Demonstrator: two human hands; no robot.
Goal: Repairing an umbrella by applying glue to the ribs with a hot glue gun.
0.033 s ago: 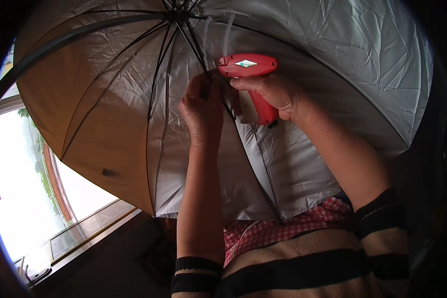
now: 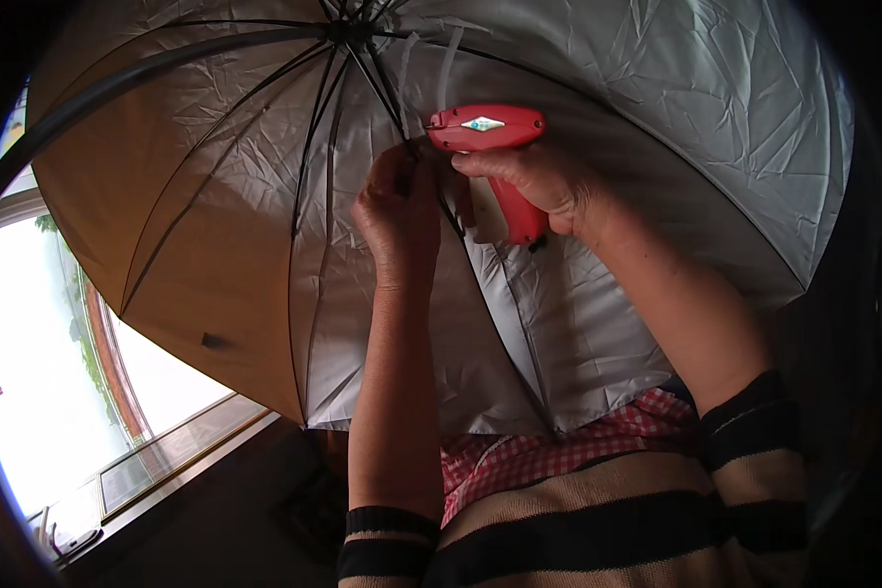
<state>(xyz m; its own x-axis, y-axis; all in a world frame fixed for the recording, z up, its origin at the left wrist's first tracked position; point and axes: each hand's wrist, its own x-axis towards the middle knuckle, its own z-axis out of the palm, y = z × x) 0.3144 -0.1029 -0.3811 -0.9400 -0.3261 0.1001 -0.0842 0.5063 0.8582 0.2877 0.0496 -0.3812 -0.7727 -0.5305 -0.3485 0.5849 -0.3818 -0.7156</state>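
An opened umbrella [image 2: 225, 265] with a silvery lining and black ribs spreads in front of me, its inside facing me. My right hand [image 2: 549, 186] is closed round the grip of a red tagging gun [image 2: 486, 128] with a pale trigger. The gun's narrow tip points left, just above my left fingers. My left hand [image 2: 399, 201] is closed in a pinch at a black umbrella rib [image 2: 448, 214]; its fingertips are partly hidden, and whether cloth is pinched too I cannot tell. Two pale strips [image 2: 449, 71] of the lining or a strap show above the gun.
The black shaft [image 2: 167, 61] curves from the hub [image 2: 349, 32] toward the left edge. A bright window [image 2: 39, 333] lies beyond the umbrella at left, with a framed panel [image 2: 167, 456] below it. A red checked cloth [image 2: 578, 436] lies against my lap.
The tagging gun has shifted very slightly left and up with my right hand. My left hand stays in place at the rib.
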